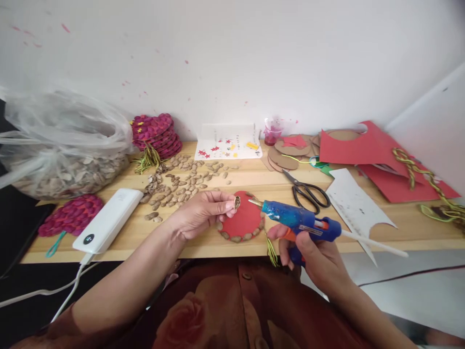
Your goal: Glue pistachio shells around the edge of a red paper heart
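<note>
Between the thumb and fingers of my left hand (203,213) is a peanut shell half (237,202), its hollow side turned toward the right. My right hand (316,257) is wrapped round a blue hot glue gun (290,216), with a white glue stick (378,243) poking out of its back end. The gun's nozzle points left, a short way from the shell. Below both lies a red disc (241,219) on the table, with peanut shells along its edge and a yellow-green yarn tassel (271,249) at its lower right. My hands cover parts of the disc's rim.
Loose peanut shells (181,186) spread over the table's left middle. A bag of shells (69,169), purple shell-covered discs (156,133) and a white power bank (109,220) stand left. Black-handled scissors (308,191), red card (363,150) and brown discs (286,156) lie right.
</note>
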`<action>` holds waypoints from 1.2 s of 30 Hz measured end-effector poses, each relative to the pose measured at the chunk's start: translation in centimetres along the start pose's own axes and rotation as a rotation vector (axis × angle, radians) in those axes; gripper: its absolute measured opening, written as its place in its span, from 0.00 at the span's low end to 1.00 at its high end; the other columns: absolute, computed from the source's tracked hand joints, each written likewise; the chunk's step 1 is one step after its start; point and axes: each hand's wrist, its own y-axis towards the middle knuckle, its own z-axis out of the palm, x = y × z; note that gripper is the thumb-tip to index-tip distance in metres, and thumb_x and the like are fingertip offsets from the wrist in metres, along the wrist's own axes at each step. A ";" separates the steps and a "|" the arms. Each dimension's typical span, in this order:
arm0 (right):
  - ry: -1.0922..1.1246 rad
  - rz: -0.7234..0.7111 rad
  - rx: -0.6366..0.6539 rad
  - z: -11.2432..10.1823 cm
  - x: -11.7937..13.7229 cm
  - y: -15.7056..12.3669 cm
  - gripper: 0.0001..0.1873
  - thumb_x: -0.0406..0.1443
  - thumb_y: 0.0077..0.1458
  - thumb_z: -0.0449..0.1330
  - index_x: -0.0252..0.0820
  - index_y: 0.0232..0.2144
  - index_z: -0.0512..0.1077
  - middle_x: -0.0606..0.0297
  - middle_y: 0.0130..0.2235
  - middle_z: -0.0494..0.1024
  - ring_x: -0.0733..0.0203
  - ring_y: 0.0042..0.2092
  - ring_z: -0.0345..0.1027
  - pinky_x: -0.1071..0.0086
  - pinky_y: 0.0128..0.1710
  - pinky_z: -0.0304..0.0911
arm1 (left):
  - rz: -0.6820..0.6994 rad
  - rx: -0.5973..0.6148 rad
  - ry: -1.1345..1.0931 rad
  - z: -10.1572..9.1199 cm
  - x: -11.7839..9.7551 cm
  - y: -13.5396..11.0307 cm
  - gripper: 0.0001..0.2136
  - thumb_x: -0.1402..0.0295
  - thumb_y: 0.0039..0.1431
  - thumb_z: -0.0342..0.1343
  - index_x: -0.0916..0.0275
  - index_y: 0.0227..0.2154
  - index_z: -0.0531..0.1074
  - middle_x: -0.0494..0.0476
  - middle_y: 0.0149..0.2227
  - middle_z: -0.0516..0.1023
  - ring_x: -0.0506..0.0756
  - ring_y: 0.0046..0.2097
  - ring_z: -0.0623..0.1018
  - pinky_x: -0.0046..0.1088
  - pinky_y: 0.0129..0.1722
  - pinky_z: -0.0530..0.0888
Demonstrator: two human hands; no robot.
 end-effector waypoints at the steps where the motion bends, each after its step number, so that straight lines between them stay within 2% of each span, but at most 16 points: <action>1: -0.034 -0.011 -0.003 0.0 0.1 -0.3 0.18 0.50 0.68 0.54 0.44 0.39 0.75 0.64 0.27 0.75 0.63 0.24 0.66 0.70 0.21 0.61 | 0.000 -0.001 0.014 0.2 0.1 0.0 0.19 0.60 0.36 0.79 0.66 0.27 0.81 0.54 0.25 0.78 0.46 0.26 0.72 0.20 0.26 0.66; 6: -0.171 -0.026 -0.019 -0.3 -0.2 -1.1 0.17 0.48 0.69 0.52 0.44 0.42 0.73 0.66 0.26 0.73 0.63 0.24 0.64 0.69 0.22 0.61 | 0.007 0.000 0.072 1.0 0.2 -0.2 0.19 0.59 0.35 0.79 0.66 0.29 0.82 0.54 0.25 0.79 0.46 0.26 0.72 0.20 0.26 0.65; 10: -0.238 -0.043 -0.026 -0.3 -0.6 -1.4 0.16 0.47 0.69 0.53 0.43 0.43 0.73 0.66 0.26 0.73 0.62 0.25 0.66 0.68 0.23 0.63 | 0.024 0.018 0.071 1.0 0.4 -0.4 0.18 0.60 0.37 0.78 0.65 0.29 0.82 0.53 0.26 0.79 0.46 0.27 0.72 0.21 0.28 0.65; 16: -0.248 -0.022 -0.062 -0.1 -0.3 -1.6 0.17 0.49 0.67 0.56 0.43 0.40 0.75 0.64 0.27 0.75 0.60 0.26 0.68 0.68 0.22 0.65 | 0.018 0.017 0.063 0.9 0.6 -0.6 0.17 0.61 0.38 0.78 0.65 0.30 0.82 0.53 0.27 0.79 0.47 0.28 0.72 0.22 0.29 0.66; 22: -0.305 -0.036 -0.030 -0.2 -0.5 -1.6 0.15 0.46 0.70 0.52 0.45 0.41 0.74 0.63 0.30 0.77 0.61 0.28 0.69 0.68 0.25 0.64 | 0.022 0.034 0.059 0.9 0.8 -0.6 0.17 0.61 0.39 0.78 0.64 0.31 0.82 0.53 0.27 0.79 0.47 0.27 0.72 0.23 0.29 0.67; 36: -0.374 -0.024 -0.019 -0.3 -0.4 -1.7 0.16 0.44 0.70 0.52 0.44 0.40 0.75 0.66 0.26 0.74 0.61 0.28 0.69 0.68 0.25 0.62 | 0.025 0.014 0.079 0.9 0.9 -0.6 0.18 0.60 0.38 0.78 0.64 0.30 0.83 0.53 0.26 0.79 0.47 0.27 0.72 0.22 0.27 0.65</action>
